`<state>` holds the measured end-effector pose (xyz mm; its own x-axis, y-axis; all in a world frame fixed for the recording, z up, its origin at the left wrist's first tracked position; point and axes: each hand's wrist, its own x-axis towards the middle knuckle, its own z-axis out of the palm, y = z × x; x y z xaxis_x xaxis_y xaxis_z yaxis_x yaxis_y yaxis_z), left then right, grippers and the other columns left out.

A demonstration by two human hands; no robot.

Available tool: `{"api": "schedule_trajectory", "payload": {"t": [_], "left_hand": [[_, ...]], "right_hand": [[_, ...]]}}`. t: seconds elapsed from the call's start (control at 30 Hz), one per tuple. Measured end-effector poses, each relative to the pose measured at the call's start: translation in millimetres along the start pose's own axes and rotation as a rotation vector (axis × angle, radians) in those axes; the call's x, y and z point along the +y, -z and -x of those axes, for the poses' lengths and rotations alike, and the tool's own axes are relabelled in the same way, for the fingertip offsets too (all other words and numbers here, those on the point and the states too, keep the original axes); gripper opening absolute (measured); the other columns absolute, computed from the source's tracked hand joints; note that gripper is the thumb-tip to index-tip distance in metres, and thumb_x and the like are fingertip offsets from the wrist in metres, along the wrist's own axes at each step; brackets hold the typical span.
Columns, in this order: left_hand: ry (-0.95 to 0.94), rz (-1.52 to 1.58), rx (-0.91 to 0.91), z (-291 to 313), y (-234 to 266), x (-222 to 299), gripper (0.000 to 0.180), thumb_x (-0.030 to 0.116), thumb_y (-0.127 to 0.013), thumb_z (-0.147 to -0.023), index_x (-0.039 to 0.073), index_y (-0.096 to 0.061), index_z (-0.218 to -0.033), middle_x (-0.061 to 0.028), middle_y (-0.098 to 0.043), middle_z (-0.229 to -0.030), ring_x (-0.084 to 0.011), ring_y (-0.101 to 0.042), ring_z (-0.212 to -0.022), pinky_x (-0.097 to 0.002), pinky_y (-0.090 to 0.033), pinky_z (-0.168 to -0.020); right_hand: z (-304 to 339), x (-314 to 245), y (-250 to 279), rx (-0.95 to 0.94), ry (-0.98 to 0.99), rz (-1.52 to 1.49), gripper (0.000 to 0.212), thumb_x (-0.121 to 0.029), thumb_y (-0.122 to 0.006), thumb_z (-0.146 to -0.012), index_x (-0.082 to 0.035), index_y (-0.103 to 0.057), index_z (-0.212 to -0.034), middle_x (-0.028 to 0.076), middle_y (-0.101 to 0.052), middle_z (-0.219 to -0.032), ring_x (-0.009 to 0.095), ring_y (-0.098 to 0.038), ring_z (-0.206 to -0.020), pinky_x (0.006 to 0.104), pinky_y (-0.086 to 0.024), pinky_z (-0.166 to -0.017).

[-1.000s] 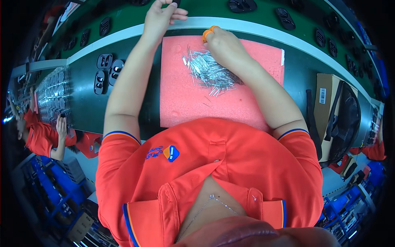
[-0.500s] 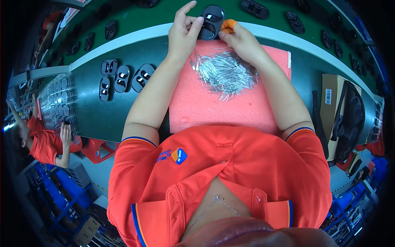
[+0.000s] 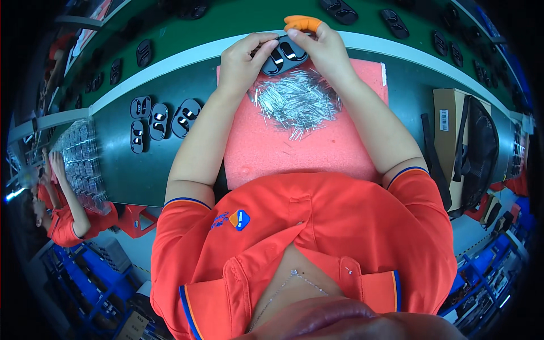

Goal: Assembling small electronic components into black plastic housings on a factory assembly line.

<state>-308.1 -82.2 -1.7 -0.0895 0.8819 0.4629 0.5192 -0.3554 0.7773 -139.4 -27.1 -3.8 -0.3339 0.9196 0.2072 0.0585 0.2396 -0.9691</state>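
Just beyond a heap of thin silvery metal pins (image 3: 297,102), I hold a glossy black oval case (image 3: 285,58) with two dark recessed shapes in its face. My left hand (image 3: 242,61) pinches its left end between thumb and curled fingers. At the upper right edge, my right hand (image 3: 326,48) closes on it with the thumb on top. Orange finger covers (image 3: 303,23) sit on that hand's fingers. Whether a pin is between the fingertips I cannot make out. The pins lie on a pink foam pad (image 3: 317,148).
Left of my left arm, several similar black cases (image 3: 158,121) lie on the dark green table. More cases (image 3: 394,23) rest on the green strip beyond a pale rail (image 3: 368,42). Clear trays (image 3: 85,161) and a co-worker (image 3: 76,221) are at far left. A carton (image 3: 447,133) and black bag (image 3: 480,153) stand right.
Both hands have brought the case nearer to me, and it has turned from upright to a slanted, more sideways position. The view has shifted slightly. The co-worker's arm has moved.
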Motion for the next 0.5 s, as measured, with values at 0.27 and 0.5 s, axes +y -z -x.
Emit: {"api": "schedule_trajectory", "payload": {"t": [0.27, 0.5], "left_hand": [[-0.014, -0.024, -0.026, 0, 1, 4, 0.014, 0.012, -0.07, -0.084, 0.006, -0.07, -0.097, -0.0052, -0.07, -0.083, -0.0124, -0.066, -0.071, -0.024, -0.051, -0.064], [-0.008, 0.012, -0.032, -1, -2, 7, 0.012, 0.009, -0.071, -0.083, 0.004, -0.069, -0.094, -0.0062, -0.07, -0.081, -0.0121, -0.066, -0.069, -0.0241, -0.052, -0.062]], "right_hand": [[3, -10, 3, -0.039, -0.006, 0.122, 0.031, -0.024, -0.066, -0.089, -0.001, -0.064, -0.109, 0.004, -0.066, -0.096, 0.009, -0.06, -0.089, 0.0235, -0.047, -0.081], [2, -6, 3, -0.084, -0.161, -0.095, 0.028, -0.02, -0.066, -0.09, -0.001, -0.063, -0.11, 0.004, -0.066, -0.099, 0.01, -0.06, -0.092, 0.0237, -0.046, -0.085]]}}
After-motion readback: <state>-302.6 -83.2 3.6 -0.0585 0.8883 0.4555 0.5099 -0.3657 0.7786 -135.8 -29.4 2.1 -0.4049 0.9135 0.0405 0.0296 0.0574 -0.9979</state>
